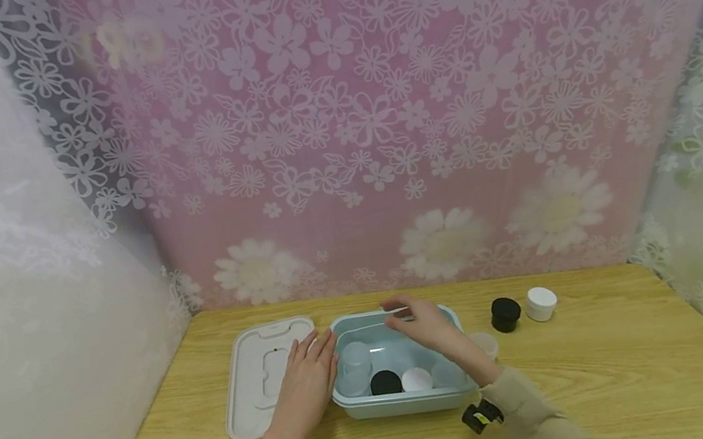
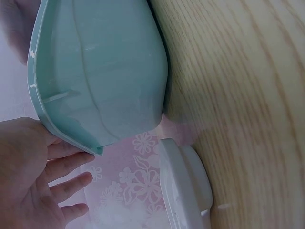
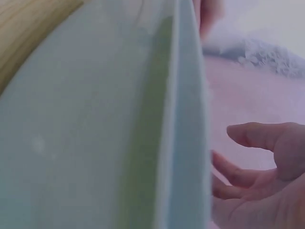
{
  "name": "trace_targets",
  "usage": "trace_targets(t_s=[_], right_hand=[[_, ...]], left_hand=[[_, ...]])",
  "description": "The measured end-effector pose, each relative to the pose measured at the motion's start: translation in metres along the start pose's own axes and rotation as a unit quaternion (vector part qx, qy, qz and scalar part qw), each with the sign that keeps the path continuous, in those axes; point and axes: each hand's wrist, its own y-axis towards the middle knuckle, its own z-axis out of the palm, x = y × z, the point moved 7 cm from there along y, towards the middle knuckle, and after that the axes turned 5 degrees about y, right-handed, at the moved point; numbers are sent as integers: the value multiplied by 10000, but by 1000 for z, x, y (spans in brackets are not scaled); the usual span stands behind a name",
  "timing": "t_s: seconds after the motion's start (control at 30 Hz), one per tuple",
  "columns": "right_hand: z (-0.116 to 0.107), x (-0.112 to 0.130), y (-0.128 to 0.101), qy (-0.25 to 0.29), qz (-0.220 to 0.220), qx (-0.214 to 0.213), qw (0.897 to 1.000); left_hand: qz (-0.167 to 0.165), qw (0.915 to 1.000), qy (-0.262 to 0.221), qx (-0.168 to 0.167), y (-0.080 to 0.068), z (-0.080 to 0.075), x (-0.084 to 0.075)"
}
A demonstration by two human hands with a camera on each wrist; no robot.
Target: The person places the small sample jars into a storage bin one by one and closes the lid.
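I am steadying the pale blue-green plastic tub (image 1: 403, 401) on the wooden table (image 1: 633, 374) with my left hand (image 1: 307, 388) flat at its rim, fingers straight, while my loosely spread, empty right hand (image 1: 431, 331) is hovering over it, best lowered slowly.

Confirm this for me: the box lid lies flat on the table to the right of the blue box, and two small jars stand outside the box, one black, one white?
Not quite. The lid lies to the left of the blue box, as the head view shows. The black jar and white jar do stand outside the box.
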Motion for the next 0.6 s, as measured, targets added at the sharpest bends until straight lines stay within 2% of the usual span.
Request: trace_targets(t_s=[0.13, 0.3, 0.6], right_hand=[[-21, -9, -3, 452, -343, -183, 9982], [-47, -20, -12, 984, -874, -389, 9905], [-83, -51, -32, 1413, -1081, -800, 9808]], left_hand=[[26, 10000, 3, -45, 0, -1, -1], [8, 10000, -42, -23, -1, 0, 0], [-8, 10000, -2, -12, -2, 4, 1]])
